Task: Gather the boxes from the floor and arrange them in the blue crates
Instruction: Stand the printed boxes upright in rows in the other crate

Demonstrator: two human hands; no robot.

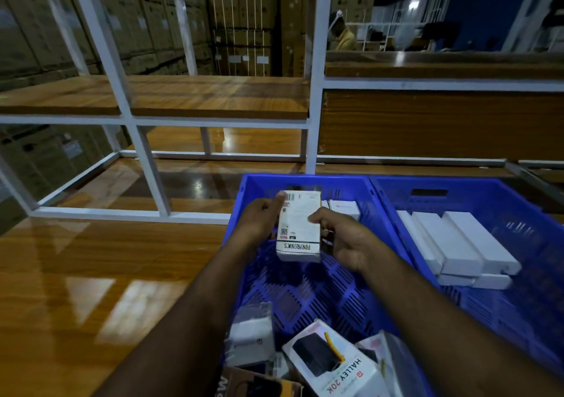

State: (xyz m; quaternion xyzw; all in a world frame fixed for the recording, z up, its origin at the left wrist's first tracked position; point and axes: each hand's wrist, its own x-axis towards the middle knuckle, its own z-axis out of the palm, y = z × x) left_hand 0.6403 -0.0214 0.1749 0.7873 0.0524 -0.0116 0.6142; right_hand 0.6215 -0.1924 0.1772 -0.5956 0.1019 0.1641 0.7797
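Boxes (332, 363), blue crates (378, 183), glossy wooden floor (91, 268).

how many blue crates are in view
2. The left crate sits under both hands, nearly empty inside; the right crate stands beside it, touching it, with white boxes stacked inside. Its right edge runs out of frame, so more may sit beyond.

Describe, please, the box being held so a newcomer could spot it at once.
Find the two blue crates; take the left crate. Above its floor, the left hand and right hand hold one white box upright. Unlike the plain white boxes in the right crate, it bears barcodes and the word PORTRONICS upside down.
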